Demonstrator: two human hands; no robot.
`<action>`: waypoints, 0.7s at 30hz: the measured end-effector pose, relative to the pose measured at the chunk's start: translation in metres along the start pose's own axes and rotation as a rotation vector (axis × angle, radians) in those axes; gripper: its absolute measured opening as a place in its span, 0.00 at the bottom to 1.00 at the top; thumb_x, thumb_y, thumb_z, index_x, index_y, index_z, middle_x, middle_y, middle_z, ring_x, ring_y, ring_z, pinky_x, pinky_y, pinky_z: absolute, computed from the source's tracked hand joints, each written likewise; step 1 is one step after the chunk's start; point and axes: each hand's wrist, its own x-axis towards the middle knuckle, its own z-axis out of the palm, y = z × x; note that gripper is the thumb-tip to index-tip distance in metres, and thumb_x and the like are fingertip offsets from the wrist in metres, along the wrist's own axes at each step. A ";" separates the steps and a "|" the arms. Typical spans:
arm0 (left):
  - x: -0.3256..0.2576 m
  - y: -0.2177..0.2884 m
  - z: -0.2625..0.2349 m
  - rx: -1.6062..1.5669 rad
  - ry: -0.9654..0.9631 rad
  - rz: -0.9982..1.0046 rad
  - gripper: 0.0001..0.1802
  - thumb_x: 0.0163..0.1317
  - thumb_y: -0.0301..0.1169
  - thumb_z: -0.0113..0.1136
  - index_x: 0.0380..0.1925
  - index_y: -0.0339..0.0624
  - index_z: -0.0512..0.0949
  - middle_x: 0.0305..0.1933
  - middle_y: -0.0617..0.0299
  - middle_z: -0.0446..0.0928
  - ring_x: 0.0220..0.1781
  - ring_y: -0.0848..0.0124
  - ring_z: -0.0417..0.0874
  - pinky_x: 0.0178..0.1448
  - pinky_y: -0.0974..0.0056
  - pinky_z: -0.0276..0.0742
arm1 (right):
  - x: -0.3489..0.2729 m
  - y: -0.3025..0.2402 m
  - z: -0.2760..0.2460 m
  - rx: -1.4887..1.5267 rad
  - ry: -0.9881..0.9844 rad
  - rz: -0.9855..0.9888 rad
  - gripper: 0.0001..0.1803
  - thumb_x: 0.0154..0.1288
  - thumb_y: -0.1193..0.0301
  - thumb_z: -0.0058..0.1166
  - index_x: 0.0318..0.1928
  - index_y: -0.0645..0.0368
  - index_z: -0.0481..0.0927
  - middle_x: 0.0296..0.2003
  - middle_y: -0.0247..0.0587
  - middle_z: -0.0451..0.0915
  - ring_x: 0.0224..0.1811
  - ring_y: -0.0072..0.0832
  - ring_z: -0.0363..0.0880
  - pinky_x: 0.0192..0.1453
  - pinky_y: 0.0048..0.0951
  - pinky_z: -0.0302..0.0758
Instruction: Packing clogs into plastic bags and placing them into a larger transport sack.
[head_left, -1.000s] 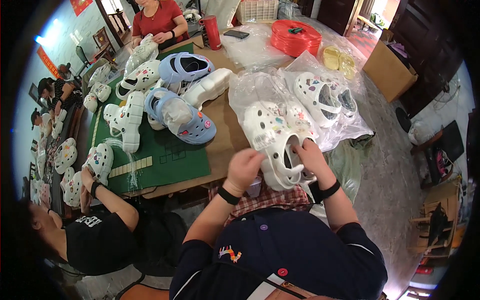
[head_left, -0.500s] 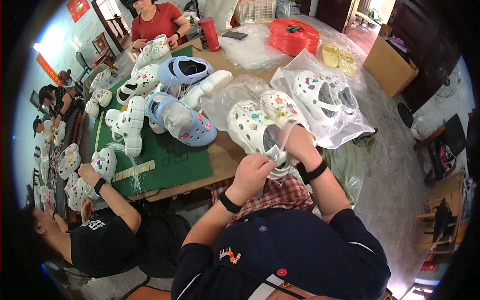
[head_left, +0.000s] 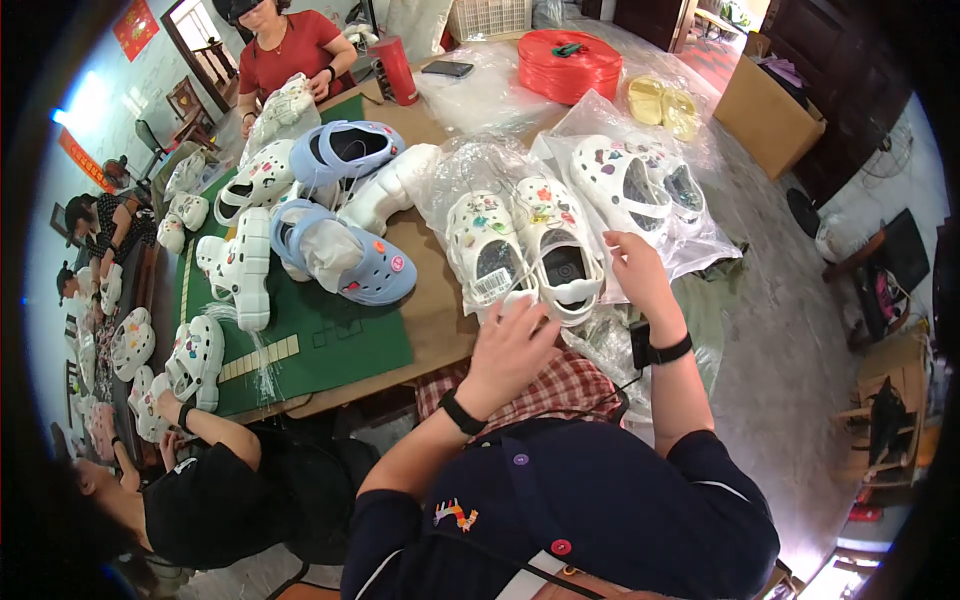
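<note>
A pair of white clogs with coloured charms lies in a clear plastic bag on the brown table, straight in front of me. My left hand hovers at the near end of the pair, fingers spread, touching the bag's lower edge. My right hand lies flat against the right side of the same bag, holding nothing. Both wrists wear black bands.
A second bagged white pair lies to the right. Blue clogs and white clogs sit on a green mat. Farther back are a red spool, yellow clogs and a cardboard box. Other people work at the left and far side.
The white pair was held up near my chest in both hands; now it lies on the table in its bag, and both hands have let go.
</note>
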 end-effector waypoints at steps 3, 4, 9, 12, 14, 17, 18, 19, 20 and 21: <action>0.024 0.014 0.025 0.023 -0.060 0.073 0.30 0.46 0.40 0.71 0.52 0.49 0.76 0.55 0.58 0.72 0.61 0.58 0.71 0.69 0.46 0.58 | 0.009 0.027 0.017 -0.093 -0.032 -0.041 0.15 0.58 0.77 0.52 0.46 0.60 0.81 0.42 0.51 0.81 0.47 0.48 0.79 0.51 0.42 0.75; 0.033 0.018 0.028 0.060 -0.069 0.104 0.31 0.45 0.39 0.70 0.53 0.49 0.75 0.55 0.58 0.72 0.61 0.59 0.71 0.70 0.47 0.58 | 0.010 0.032 0.023 -0.166 -0.079 -0.094 0.14 0.58 0.75 0.54 0.46 0.59 0.81 0.42 0.50 0.81 0.47 0.47 0.79 0.51 0.42 0.75; 0.050 0.006 0.057 0.374 -0.066 0.034 0.41 0.43 0.38 0.71 0.62 0.50 0.69 0.43 0.56 0.71 0.48 0.61 0.74 0.61 0.55 0.67 | 0.017 0.021 0.032 -0.317 -0.125 0.055 0.08 0.58 0.72 0.55 0.39 0.58 0.80 0.38 0.45 0.80 0.46 0.47 0.78 0.48 0.43 0.75; 0.051 -0.001 0.052 0.103 -0.159 -0.079 0.42 0.44 0.40 0.71 0.63 0.50 0.68 0.38 0.59 0.69 0.41 0.61 0.73 0.58 0.56 0.69 | 0.006 0.014 0.023 -0.236 -0.050 0.101 0.05 0.58 0.72 0.54 0.35 0.59 0.78 0.35 0.44 0.79 0.44 0.48 0.77 0.44 0.43 0.75; 0.055 -0.007 0.046 0.067 -0.120 -0.176 0.40 0.49 0.40 0.67 0.65 0.51 0.67 0.43 0.56 0.72 0.49 0.60 0.74 0.55 0.57 0.71 | -0.006 0.008 0.015 -0.142 0.035 -0.073 0.04 0.60 0.72 0.53 0.33 0.59 0.76 0.33 0.45 0.77 0.41 0.47 0.76 0.42 0.43 0.74; 0.066 -0.024 0.038 0.207 -0.097 -0.233 0.38 0.52 0.41 0.64 0.65 0.46 0.66 0.50 0.50 0.73 0.54 0.56 0.74 0.58 0.54 0.70 | -0.033 -0.015 0.003 -0.126 -0.068 -0.101 0.04 0.61 0.72 0.53 0.32 0.59 0.75 0.32 0.46 0.76 0.40 0.47 0.76 0.43 0.43 0.73; 0.069 -0.034 0.042 0.238 -0.071 -0.247 0.38 0.54 0.41 0.62 0.65 0.44 0.66 0.53 0.47 0.73 0.55 0.54 0.74 0.60 0.53 0.69 | -0.042 -0.020 0.001 -0.090 -0.204 -0.056 0.04 0.61 0.72 0.53 0.33 0.59 0.75 0.32 0.46 0.76 0.40 0.47 0.76 0.43 0.43 0.73; 0.070 -0.038 0.046 0.160 -0.247 -0.373 0.36 0.55 0.41 0.60 0.64 0.40 0.67 0.62 0.42 0.68 0.61 0.50 0.70 0.67 0.50 0.63 | -0.049 -0.024 0.004 -0.045 -0.212 -0.084 0.05 0.61 0.71 0.54 0.33 0.59 0.75 0.32 0.47 0.76 0.41 0.47 0.76 0.44 0.42 0.73; 0.068 -0.040 0.049 0.159 -0.245 -0.376 0.36 0.55 0.41 0.60 0.64 0.40 0.67 0.62 0.42 0.68 0.61 0.50 0.70 0.67 0.50 0.63 | -0.051 -0.024 0.007 -0.046 -0.215 -0.086 0.05 0.61 0.71 0.54 0.33 0.59 0.75 0.32 0.47 0.76 0.41 0.47 0.76 0.44 0.42 0.73; 0.072 -0.040 0.048 0.224 -0.144 -0.287 0.36 0.55 0.41 0.60 0.64 0.38 0.67 0.65 0.40 0.66 0.64 0.49 0.68 0.69 0.49 0.61 | -0.051 -0.020 0.010 -0.045 -0.206 0.015 0.05 0.62 0.71 0.54 0.34 0.60 0.75 0.33 0.47 0.77 0.41 0.47 0.76 0.45 0.42 0.73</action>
